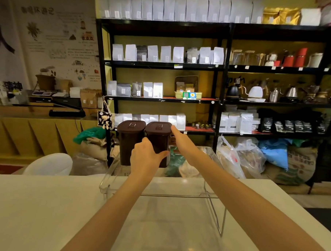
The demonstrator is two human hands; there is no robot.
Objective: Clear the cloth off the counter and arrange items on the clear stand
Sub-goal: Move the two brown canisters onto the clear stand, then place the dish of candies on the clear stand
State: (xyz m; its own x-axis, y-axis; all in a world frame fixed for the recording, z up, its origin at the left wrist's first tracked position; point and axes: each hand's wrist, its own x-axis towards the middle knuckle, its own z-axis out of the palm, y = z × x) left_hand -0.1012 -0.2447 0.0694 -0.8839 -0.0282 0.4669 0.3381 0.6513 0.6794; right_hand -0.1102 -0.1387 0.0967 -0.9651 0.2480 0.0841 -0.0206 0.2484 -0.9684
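The head camera looks down at a white counter [34, 205] with a clear stand [158, 194] on it, near the far edge. No cloth shows anywhere on the counter, so that part of the job looks done. Two dark brown boxes with lids sit side by side on top of the stand, toward its left end, and they touch each other. The left hand [145, 156] is wrapped around the front of the right box [157, 138], with the thumb on its right side and the fingers tucked into the crack between it and the left box [130, 141]. The right hand [179, 138] reaches along the right side of the same box, with one finger stretched up to touch the corner of its lid; its other fingers are hidden, so how tightly it holds cannot be told. It looks like the person is nudging this box straight. The right part of the stand top is bare, so there is room for more things if any are left to put there. The boxes stand close to the back edge of the stand, and past that is a drop to bags on the floor, so a hard push away could tip them off. The counter in front is wide and open for the arms.
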